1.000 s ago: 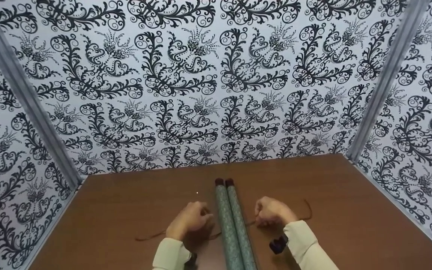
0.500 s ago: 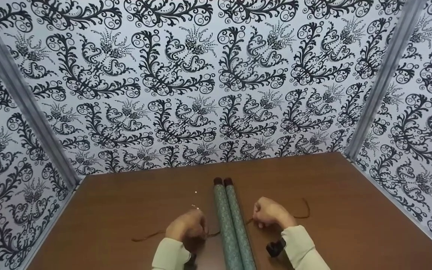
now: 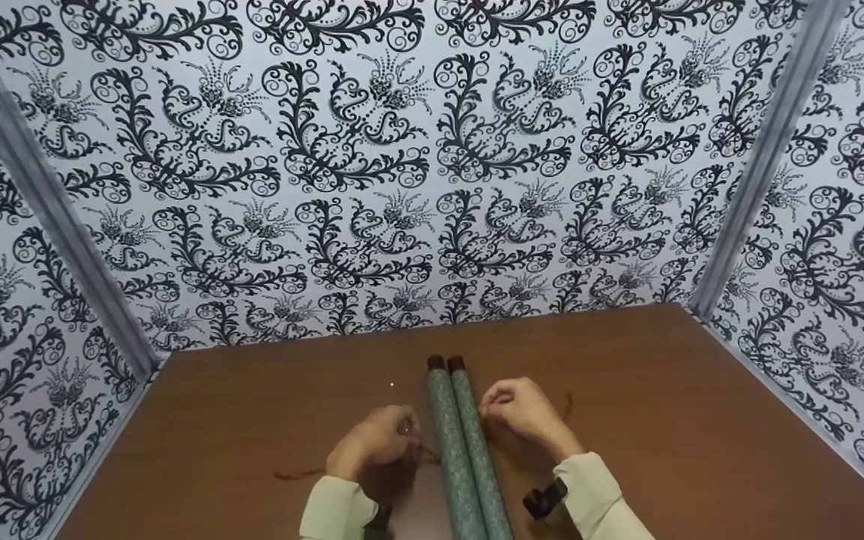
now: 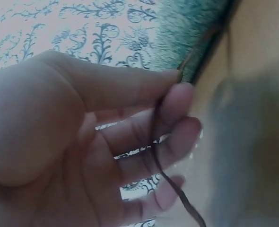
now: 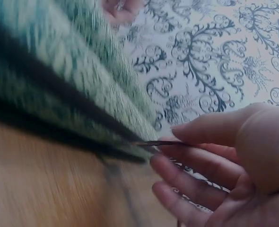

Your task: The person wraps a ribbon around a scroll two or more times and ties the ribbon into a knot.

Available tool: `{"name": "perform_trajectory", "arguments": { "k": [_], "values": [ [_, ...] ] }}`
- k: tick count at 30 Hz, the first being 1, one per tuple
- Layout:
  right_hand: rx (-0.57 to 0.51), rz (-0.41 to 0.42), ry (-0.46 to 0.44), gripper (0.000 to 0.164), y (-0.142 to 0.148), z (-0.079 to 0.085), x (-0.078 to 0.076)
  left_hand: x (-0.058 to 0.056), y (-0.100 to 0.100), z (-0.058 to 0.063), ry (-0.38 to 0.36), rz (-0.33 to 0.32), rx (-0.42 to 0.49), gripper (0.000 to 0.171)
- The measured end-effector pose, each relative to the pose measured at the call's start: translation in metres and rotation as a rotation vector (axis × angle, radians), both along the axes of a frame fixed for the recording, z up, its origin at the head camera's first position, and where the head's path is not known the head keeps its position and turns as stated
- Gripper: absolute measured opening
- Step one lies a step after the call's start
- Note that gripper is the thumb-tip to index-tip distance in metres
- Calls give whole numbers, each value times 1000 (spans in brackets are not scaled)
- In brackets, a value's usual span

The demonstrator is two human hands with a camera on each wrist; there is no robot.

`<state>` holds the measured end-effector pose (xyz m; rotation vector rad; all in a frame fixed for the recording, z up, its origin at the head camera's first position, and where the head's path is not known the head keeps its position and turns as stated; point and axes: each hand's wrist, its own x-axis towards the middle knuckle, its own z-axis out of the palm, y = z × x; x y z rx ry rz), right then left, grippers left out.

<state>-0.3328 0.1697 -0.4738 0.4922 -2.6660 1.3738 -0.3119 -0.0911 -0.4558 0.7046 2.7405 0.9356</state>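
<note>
Brown tabletop [image 3: 237, 405] bears two green rolls [image 3: 454, 454], fingers [image 4: 179, 98] pinching cord [image 4: 181, 194] either side.

Two capped tubes [image 3: 450, 442] lie side by side on the table [image 3: 237, 405], their far ends toward the back wall [image 3: 372, 225], which stands behind them. Left of the tubes is the left hand [image 3: 379, 439]; the left stretch of cord [image 3: 298, 475] runs from them through its fingers and farther left. Just right of the tubes is the right hand [image 3: 523, 411], the right stretch of cord [image 3: 568, 405] between its fingertips and also beyond it, farther right.
</note>
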Motion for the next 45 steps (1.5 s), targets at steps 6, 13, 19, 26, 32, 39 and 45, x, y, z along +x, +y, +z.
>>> {"name": "perform_trajectory", "arguments": {
  "k": [6, 13, 19, 26, 32, 39, 45],
  "values": [
    [-147, 89, 5, 6, -15, 3, 1, -2, 4, 6, 92, -34, 177, 9],
    [-211, 195, -9, 11, -32, 23, 14, -6, 15, 8, 278, 7, 317, 7],
    [-121, 237, 44, 13, -46, 46, 33, -5, 25, 12, 319, 51, 436, 11],
    [-63, 336, 61, 17, -53, 41, 35, -2, 35, 11, 294, -6, 489, 12],
    [-58, 373, 46, 20, -49, 42, 35, -4, 38, 9, 307, -63, 524, 16],
    [-163, 397, -115, 28, -44, 23, 22, -3, 41, 8, 509, 27, 409, 15],
    [-265, 365, -195, 40, -41, 13, 13, -5, 42, 5, 614, 51, 378, 8]
  ]
}}
